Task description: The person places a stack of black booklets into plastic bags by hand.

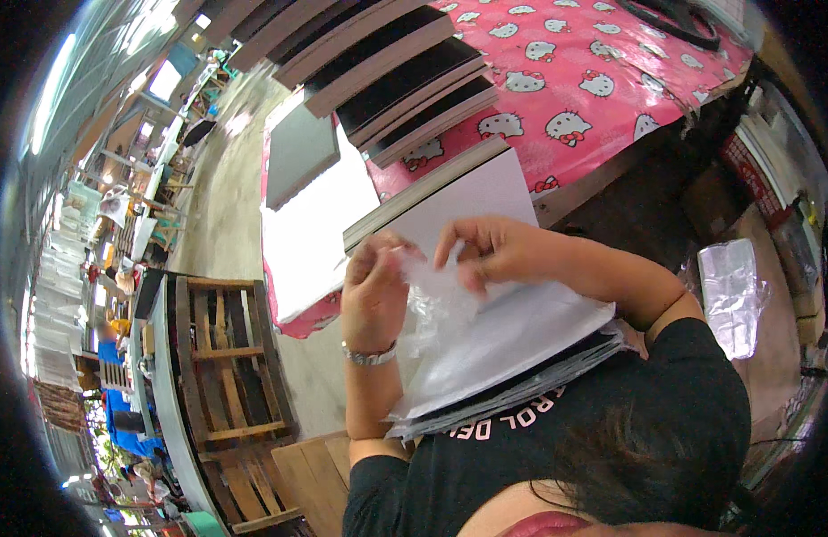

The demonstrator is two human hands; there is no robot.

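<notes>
Stretching out beyond the person's arms, the table point(579, 166) wears a pink cover printed with cat faces. Off its near left corner is a slatted wooden frame point(226, 358). Dark panels point(405, 80) with paler edges stand in rows from the far left edge; white sheets point(329, 233) occupy the near left corner, a grey panel point(304, 152) upon them. Along the near edge lies a white-topped stack point(458, 192). Against the black shirt point(700, 385) rests a layered plastic pile point(521, 331). Above this pile, the left hand point(375, 291) is curled, thumb and fingers closed on crinkled clear film point(427, 304); the right hand point(494, 251), blurred, is half open, forefinger and thumb parted, and I cannot tell whether it touches the film. A silver band point(371, 358) circles the left wrist.
</notes>
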